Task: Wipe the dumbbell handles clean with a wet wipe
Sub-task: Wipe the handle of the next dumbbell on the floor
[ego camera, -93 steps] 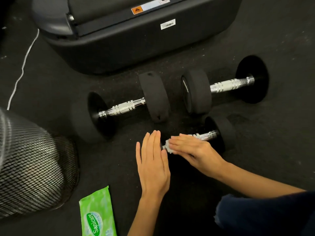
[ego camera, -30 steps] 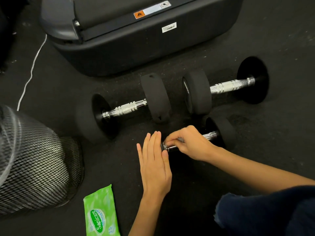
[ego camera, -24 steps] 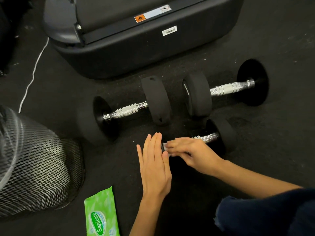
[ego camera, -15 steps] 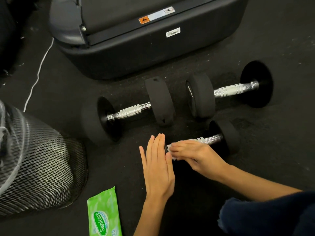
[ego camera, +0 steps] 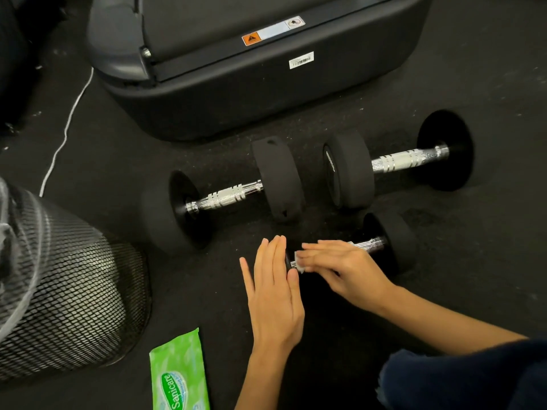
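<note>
Three black dumbbells with chrome handles lie on the dark floor. The smallest dumbbell [ego camera: 373, 242] is nearest me. My right hand [ego camera: 340, 267] lies over its handle and pinches a white wet wipe [ego camera: 299, 265] against the bar near the handle's left end. The wipe peeks out at my fingertips. My left hand [ego camera: 275, 294] is flat, fingers straight and together, against that dumbbell's near weight, which it hides. Two larger dumbbells lie behind, one at left [ego camera: 225, 198] and one at right [ego camera: 405, 159], both untouched.
A green pack of wipes [ego camera: 177, 377] lies at the bottom edge. A black mesh bin [ego camera: 59, 291] lies on its side at left. A large dark machine base [ego camera: 266, 93] stands behind the dumbbells, with a white cable [ego camera: 68, 125] running along the floor at left.
My right hand has rubbed the wipe back and forth along the small dumbbell's handle, curling round it and then flattening. My left hand has stayed against the near weight.
</note>
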`<state>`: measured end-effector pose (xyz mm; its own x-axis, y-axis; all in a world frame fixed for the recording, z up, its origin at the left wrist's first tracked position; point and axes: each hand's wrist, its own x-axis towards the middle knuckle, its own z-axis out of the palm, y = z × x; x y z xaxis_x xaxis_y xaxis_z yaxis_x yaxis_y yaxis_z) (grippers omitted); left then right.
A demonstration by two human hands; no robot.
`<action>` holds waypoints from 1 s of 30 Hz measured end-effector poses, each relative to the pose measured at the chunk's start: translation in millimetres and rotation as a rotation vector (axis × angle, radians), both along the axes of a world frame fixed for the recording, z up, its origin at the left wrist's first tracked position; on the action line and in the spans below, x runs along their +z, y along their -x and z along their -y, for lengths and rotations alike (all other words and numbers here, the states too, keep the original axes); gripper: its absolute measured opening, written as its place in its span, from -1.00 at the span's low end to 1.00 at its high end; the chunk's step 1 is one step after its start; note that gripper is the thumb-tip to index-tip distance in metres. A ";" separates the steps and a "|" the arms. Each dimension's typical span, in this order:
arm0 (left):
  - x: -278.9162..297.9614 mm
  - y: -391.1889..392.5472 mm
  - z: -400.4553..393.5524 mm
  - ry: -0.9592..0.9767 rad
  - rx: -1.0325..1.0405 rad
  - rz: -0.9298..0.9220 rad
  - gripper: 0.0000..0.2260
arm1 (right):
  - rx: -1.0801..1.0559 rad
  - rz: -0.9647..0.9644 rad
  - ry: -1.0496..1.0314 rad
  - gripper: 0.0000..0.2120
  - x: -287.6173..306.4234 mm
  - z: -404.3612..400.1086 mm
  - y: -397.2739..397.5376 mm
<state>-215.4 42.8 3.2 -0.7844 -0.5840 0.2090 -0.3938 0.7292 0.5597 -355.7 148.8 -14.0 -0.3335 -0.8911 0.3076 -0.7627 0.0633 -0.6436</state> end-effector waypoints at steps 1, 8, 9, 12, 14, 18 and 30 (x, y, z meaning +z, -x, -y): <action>0.4 0.7 1.1 -0.002 0.003 -0.003 -0.56 | 0.014 -0.001 0.000 -0.73 -1.3 2.5 -3.6; 1.7 1.9 1.1 0.022 0.019 0.034 -0.56 | 0.091 -0.090 0.030 -0.70 -4.7 -6.9 10.0; 2.4 2.4 1.4 0.018 0.022 0.040 -0.56 | 0.068 -0.115 0.035 -0.70 -5.4 -2.4 6.4; 7.2 2.9 4.7 -0.014 0.025 0.063 -0.55 | 0.078 -0.249 0.062 -0.69 -13.5 -2.5 -2.8; 11.0 3.1 6.8 -0.051 0.017 0.073 -0.54 | 0.105 -0.315 0.068 -0.67 -18.9 -13.8 3.0; 13.9 5.6 10.2 -0.104 0.011 0.078 -0.55 | 0.060 -0.358 0.078 -0.64 -22.5 -13.9 4.3; 17.4 8.8 15.9 -0.135 0.002 0.124 -0.51 | 0.126 -0.374 0.060 -0.66 -20.6 -0.7 8.6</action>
<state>-224.2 26.8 20.6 -0.7980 -0.6019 0.0303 -0.4673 0.6497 0.5995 -364.4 149.5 -34.6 -0.0785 -0.8947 0.4397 -0.9444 -0.0745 -0.3202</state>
